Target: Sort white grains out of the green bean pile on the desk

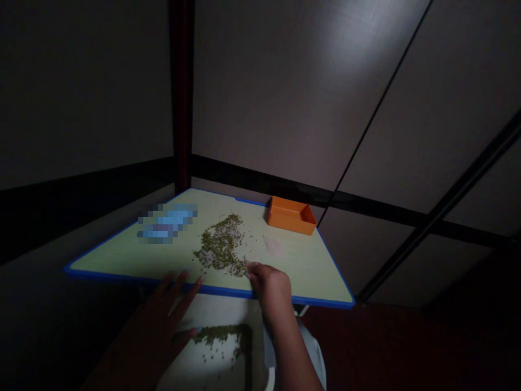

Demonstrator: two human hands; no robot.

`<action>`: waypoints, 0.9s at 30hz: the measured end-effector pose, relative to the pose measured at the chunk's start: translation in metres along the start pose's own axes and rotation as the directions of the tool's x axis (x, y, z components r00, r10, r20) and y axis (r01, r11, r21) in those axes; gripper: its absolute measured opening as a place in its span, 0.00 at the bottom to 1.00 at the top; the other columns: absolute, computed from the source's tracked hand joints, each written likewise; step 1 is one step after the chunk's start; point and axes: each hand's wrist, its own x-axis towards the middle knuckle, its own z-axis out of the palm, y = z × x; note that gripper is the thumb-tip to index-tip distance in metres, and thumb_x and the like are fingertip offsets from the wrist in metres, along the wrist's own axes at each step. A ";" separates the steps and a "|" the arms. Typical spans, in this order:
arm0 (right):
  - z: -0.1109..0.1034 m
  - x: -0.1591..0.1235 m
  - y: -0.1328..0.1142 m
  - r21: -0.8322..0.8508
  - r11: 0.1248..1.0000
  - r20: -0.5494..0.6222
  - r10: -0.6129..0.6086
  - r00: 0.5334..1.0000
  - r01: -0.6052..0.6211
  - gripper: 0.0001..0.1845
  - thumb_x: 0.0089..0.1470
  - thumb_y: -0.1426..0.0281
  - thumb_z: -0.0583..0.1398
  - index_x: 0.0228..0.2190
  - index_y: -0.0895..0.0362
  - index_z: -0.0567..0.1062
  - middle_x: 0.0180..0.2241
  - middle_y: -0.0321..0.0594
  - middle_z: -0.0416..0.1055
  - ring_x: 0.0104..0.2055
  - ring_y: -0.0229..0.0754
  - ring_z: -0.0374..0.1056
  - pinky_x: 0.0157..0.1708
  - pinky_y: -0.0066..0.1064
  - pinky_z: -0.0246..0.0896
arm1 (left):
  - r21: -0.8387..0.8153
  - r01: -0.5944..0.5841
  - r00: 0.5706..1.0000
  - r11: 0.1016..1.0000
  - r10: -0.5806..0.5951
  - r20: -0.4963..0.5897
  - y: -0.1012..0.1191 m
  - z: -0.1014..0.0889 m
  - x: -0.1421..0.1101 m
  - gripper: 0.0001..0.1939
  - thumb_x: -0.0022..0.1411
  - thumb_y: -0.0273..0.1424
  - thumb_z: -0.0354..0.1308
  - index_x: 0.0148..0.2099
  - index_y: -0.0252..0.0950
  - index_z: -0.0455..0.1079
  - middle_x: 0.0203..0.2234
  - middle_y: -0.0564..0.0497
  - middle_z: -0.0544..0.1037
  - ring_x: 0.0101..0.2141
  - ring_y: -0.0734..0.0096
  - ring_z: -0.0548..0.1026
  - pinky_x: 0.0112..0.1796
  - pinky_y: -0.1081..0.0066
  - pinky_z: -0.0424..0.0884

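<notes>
A loose heap of small green beans, mung-like, lies spread on a pale yellow-green table with a blue edge. Whitish grains are mixed among the beans. At the heap's near right side, my right hand has its thumb and fingers pinched together; what they hold, if anything, is too small to see. My left hand is open, its fingers spread over the table's near edge, left of the heap. Just beyond my right hand lies a small patch of whitish grains, apart from the beans.
An orange open box stands at the table's far right corner. A blurred-out bluish item lies on the left. Below the near edge is a pale tray-like surface with more green beans. Dark panelled walls rise behind.
</notes>
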 end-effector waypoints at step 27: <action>0.003 0.025 0.030 0.672 0.740 -0.428 0.415 0.803 -0.024 0.14 0.60 0.60 0.53 0.34 0.57 0.73 0.29 0.42 0.78 0.32 0.42 0.73 0.34 0.29 0.63 | -0.025 -0.017 1.000 1.000 0.017 0.012 -0.014 0.013 -0.008 0.37 0.62 0.51 0.50 0.70 0.48 0.49 0.65 0.44 0.63 0.62 0.48 0.63 0.51 0.55 0.71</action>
